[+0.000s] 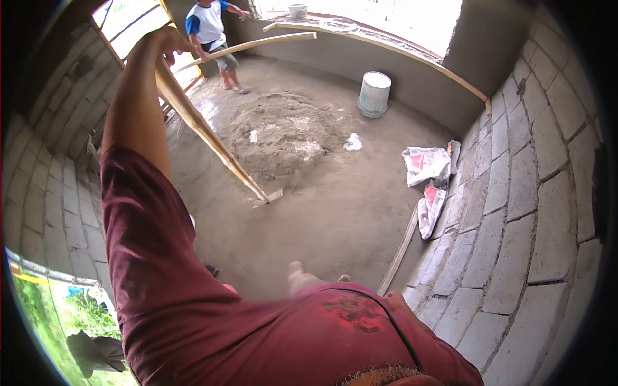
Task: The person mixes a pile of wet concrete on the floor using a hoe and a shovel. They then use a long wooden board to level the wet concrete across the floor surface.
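Note:
My left arm stretches up the left side of the head view. My left hand (pixel 168 42) is closed over the top end of a long wooden handle, fingers bent down around it. The handle belongs to a hoe (pixel 212 138), which slants down to the right. Its flat blade (pixel 269 198) touches the grey floor at the near edge of a mound of sand or dry mortar mix (pixel 283 132) with white powdery patches. Only a bit of my right arm shows beside my maroon shirt; the right hand is hidden.
A co-worker (pixel 209 29) at the back left holds a wooden pole (pixel 257 45). A whitish bucket (pixel 374 95) stands by the back wall. Crumpled sacks (pixel 427 164) and a wooden strip (pixel 399 251) lie along the right block wall (pixel 515 186). My foot (pixel 296 269) shows below.

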The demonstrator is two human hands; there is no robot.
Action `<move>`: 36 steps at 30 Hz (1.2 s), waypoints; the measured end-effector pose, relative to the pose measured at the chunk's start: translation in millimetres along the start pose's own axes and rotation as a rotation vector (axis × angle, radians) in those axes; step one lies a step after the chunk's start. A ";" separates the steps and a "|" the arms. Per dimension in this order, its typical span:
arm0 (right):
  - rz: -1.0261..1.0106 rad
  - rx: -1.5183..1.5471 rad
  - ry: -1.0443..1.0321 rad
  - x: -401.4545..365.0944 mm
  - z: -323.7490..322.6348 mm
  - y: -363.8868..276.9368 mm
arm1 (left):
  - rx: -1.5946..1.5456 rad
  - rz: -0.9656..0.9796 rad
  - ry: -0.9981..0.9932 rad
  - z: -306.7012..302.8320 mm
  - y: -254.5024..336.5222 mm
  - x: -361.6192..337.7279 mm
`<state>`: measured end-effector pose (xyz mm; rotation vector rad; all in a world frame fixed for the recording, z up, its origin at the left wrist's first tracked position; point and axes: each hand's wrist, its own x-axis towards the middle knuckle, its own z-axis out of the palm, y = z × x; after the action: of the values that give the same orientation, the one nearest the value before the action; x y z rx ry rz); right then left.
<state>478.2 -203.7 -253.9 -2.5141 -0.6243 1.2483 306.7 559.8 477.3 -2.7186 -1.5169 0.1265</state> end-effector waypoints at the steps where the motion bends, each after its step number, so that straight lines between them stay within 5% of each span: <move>1: 0.003 0.008 -0.010 -1.0 -0.1 -1.1 | 0.010 0.004 -0.014 0.1 -7.5 9.2; 4: 0.015 0.037 -0.028 -3.1 1.2 -2.3 | 0.009 -0.101 -0.010 1.6 -17.0 21.0; 20: 0.087 0.083 0.018 -0.8 33.1 -19.2 | -0.030 -0.035 -0.030 -12.4 -37.7 57.1; 34: 0.120 0.257 0.076 -22.4 62.8 -168.1 | -0.077 0.039 -0.001 -26.4 -74.9 145.5; 36: 0.160 0.356 0.064 -36.9 50.0 -202.2 | -0.267 -0.260 -0.222 -59.5 -49.8 151.2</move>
<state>365.9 -43.1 -174.3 -2.3267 -0.1675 1.2019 348.5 715.5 530.9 -2.7414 -2.0723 0.2421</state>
